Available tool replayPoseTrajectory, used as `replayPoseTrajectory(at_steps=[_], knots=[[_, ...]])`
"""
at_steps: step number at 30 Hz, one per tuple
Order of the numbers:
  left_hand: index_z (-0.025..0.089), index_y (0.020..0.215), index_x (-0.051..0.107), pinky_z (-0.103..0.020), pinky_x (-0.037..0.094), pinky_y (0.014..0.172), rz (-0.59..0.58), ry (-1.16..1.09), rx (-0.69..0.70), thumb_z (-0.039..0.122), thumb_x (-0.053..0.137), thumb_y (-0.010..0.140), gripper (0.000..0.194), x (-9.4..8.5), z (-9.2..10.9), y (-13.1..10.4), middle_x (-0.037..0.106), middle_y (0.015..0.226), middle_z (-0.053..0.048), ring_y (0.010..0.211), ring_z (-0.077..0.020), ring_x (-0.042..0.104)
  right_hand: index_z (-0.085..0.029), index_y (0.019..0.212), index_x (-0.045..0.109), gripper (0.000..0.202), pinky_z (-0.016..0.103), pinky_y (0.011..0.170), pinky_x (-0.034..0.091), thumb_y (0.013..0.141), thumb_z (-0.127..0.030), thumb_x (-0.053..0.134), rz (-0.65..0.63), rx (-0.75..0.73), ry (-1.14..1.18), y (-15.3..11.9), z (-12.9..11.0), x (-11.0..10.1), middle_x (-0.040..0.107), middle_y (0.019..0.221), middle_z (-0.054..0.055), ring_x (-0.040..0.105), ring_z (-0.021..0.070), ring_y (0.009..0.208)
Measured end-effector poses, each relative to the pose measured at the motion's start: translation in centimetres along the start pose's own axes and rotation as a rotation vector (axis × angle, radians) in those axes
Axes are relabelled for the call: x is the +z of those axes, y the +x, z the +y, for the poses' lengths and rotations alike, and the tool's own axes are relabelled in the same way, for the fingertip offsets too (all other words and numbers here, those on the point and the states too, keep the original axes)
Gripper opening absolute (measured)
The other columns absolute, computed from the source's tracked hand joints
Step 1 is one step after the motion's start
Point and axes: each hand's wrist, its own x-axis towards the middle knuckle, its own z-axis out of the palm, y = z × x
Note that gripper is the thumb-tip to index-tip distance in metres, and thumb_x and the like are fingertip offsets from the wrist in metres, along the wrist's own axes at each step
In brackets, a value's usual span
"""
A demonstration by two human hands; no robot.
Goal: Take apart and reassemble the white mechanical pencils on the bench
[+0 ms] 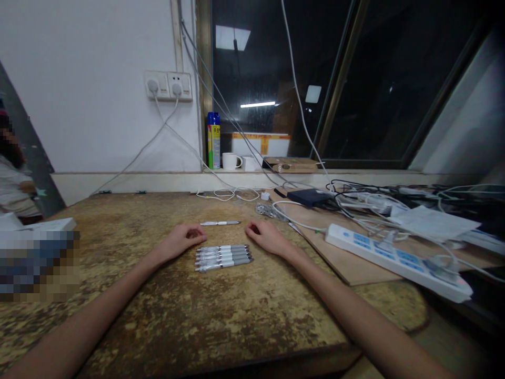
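Observation:
A single pen (221, 223) with a white and grey barrel lies crosswise on the worn wooden table. Closer to me, several similar pens (223, 257) lie side by side in a group, roughly parallel. My left hand (183, 239) rests at the left end of the single pen, fingers loosely curled and thumb apart, with no object visible in it. On the other side, my right hand (266, 235) rests a little beyond the pen's right end, also loosely curled with a gap between thumb and fingers. Nothing shows in its grasp.
A white power strip (394, 260) and tangled cables lie on a brown board (366, 268) at the right. Behind it sits a dark flat box (310, 197). A spray can (213, 141) and white mug (231, 160) stand on the sill. Someone's arm (26, 187) shows far left.

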Motion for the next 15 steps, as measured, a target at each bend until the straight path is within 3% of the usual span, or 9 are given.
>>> replayPoseTrajectory(at_steps=[15], knots=[[0.019, 0.083, 0.069, -0.029, 0.040, 0.074, 0.071, 0.152, 0.096, 0.048, 0.046, 0.101, 0.041, -0.48, 0.37, -0.42, 0.069, 0.085, -0.003, 0.080, -0.0214, 0.060, -0.015, 0.096, 0.066, 0.019, 0.028, 0.073, 0.043, 0.098, -0.021, 0.048, 0.021, 0.019, -0.043, 0.57, -0.13, 0.45, 0.072, 0.091, 0.007, 0.064, 0.0181, 0.081]])
